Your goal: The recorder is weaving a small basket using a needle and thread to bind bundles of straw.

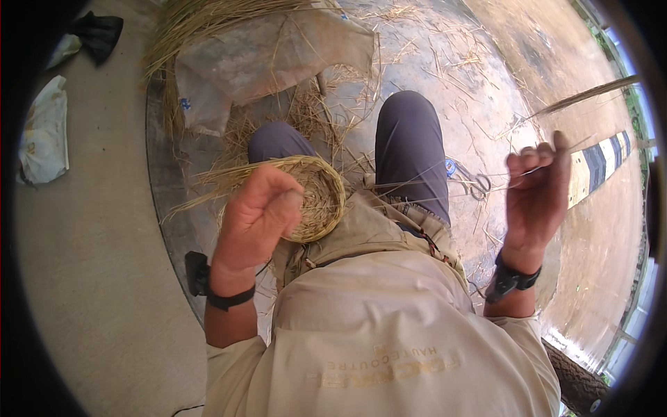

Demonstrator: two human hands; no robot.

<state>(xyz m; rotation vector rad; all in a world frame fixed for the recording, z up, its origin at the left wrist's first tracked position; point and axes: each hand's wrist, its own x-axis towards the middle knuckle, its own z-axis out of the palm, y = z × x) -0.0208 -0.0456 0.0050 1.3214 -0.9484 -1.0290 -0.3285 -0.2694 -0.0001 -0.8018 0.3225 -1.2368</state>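
Head view: I'm guessing strands (411, 183) are being readied, my right hand (533, 191) gripping them, my left hand (253, 219), grip unclear, overlapping the basket (339, 191) on the lap (372, 226), threading likely being called for.

Surroundings, left and right

A black bag (99, 36) and a crumpled white sack (46, 135) are set on concrete floor (90, 264) at left. At right, a dark-and-pale striped block (599, 167) is flanked by brown ground (603, 240).

upside-down yellowish lettering (389, 373), two rows, on beige shirt (375, 299)
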